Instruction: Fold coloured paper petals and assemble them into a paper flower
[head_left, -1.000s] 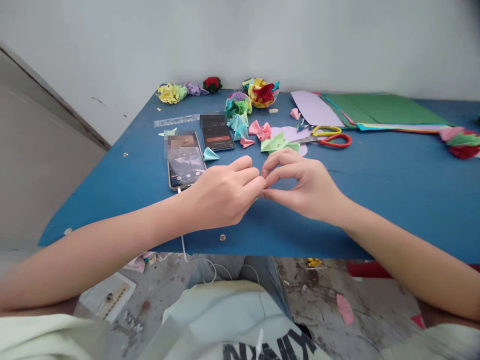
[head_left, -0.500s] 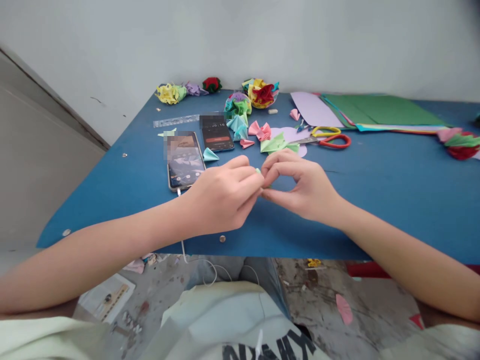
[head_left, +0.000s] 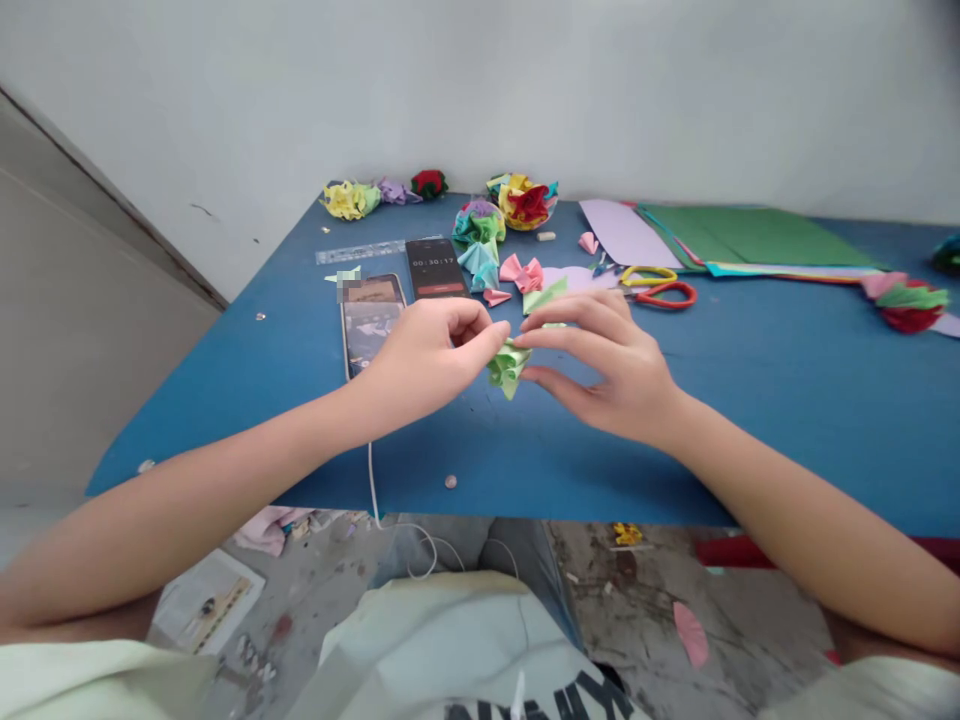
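Observation:
A light green pleated piece of paper (head_left: 508,370) is held between my two hands above the front half of the table. My left hand (head_left: 439,355) pinches its upper left edge between thumb and fingers. On the other side, the thumb and fingertips of my right hand (head_left: 619,365) grip its right edge, with the other fingers loosely curved. Another light green folded paper (head_left: 546,296) lies just behind my right fingers, partly covered by them. Pink folded paper (head_left: 523,272) and blue fan-folded paper (head_left: 480,264) rest behind my hands.
Scissors (head_left: 660,285) with yellow and red handles lie behind my right hand. Two phones, one showing a timer (head_left: 435,268), lie by my left hand, near a clear ruler (head_left: 360,252). Paper flowers (head_left: 529,203) and a green-topped paper stack (head_left: 765,238) line the back.
The green paper, mostly hidden between my fingers before, now shows below my fingertips. My left hand has turned so its thumb is on top, and my right fingers have spread slightly.

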